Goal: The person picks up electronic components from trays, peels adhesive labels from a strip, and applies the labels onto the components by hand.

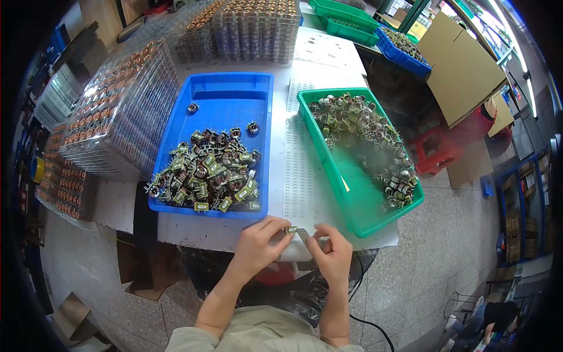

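At the table's front edge, my left hand pinches a small component with a green-yellow base between thumb and fingertips. Just right of it, my right hand has its thumb and fingers closed on a small strip of labels. The strip's upper end is beside the component; whether they touch is unclear. Beyond my left hand, a blue tray holds a heap of wire-wound components. A green tray at the right holds more components. Between the trays lies a long printed label sheet.
Clear plastic trays of copper coils are stacked at the left, with more stacks behind. Green trays and a blue tray stand at the back right. A red stool and a seated person are at the right.
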